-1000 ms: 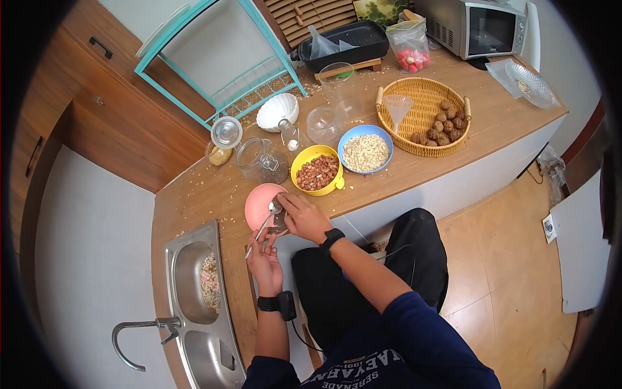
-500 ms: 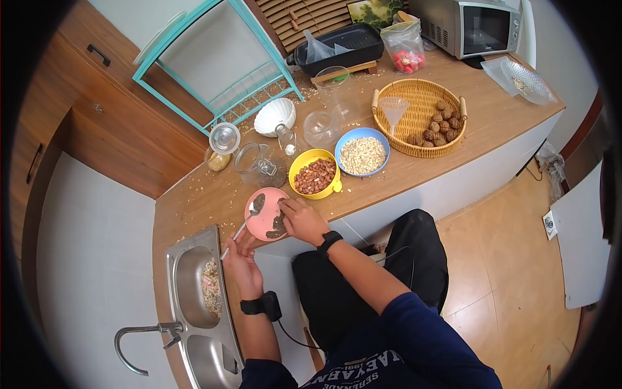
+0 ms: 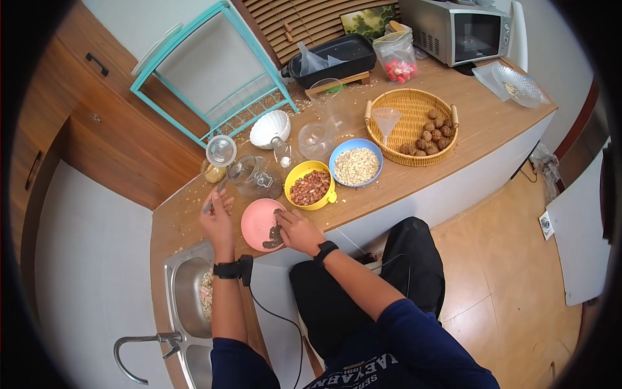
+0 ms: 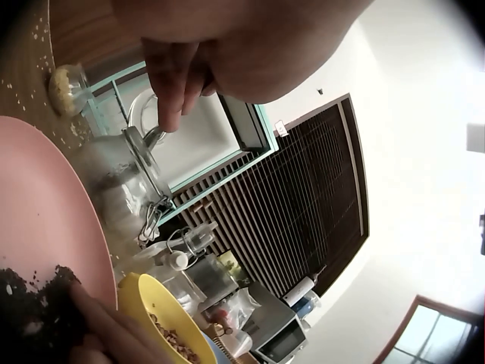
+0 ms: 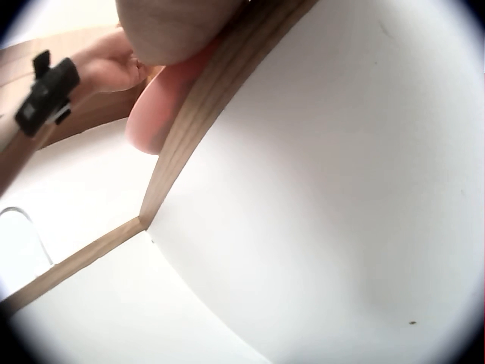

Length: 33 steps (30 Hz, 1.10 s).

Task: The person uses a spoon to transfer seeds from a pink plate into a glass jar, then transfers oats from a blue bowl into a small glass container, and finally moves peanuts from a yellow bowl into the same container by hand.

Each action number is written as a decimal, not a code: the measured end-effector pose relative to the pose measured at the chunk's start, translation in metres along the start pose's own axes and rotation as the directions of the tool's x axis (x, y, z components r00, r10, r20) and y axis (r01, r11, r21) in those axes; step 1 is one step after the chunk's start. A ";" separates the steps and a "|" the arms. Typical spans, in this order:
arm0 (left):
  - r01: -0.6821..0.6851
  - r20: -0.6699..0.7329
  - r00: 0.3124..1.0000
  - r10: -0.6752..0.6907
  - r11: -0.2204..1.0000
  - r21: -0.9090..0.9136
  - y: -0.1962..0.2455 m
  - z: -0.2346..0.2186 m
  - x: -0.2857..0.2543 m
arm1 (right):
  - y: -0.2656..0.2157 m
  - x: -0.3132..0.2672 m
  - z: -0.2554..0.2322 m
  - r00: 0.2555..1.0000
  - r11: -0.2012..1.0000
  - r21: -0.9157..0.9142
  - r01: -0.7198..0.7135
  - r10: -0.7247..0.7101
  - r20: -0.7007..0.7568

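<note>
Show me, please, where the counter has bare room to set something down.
The clearest patch of counter lies between the basket and microwave; a smaller one fronts the blue bowl. The pink bowl, yellow bowl and glass jar crowd closely together.

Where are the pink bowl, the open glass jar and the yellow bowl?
Pink bowl [image 3: 257, 219]: head view, bare inside surface.
Glass jar [image 3: 249, 185]: head view, side of the body, below the open mouth.
Yellow bowl [image 4: 136, 294]: left wrist view, outer wall, below the rim.
</note>
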<state>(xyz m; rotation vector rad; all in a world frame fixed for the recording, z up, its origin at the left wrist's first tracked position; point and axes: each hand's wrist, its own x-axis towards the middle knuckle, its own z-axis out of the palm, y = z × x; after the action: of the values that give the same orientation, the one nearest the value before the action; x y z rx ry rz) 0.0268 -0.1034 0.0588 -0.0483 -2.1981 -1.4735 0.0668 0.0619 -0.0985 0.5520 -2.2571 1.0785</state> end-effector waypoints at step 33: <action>0.032 0.267 0.964 0.002 0.992 -0.125 -0.061 -0.054 -0.117 | -0.014 0.013 -0.020 0.989 0.981 0.129 -0.145 0.142 0.031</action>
<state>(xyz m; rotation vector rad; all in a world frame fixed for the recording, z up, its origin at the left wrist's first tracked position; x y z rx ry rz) 0.1320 -0.1486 -0.0260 -0.2900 -2.3108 -1.7002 0.0715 0.0684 -0.0716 0.4608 -2.2846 1.3054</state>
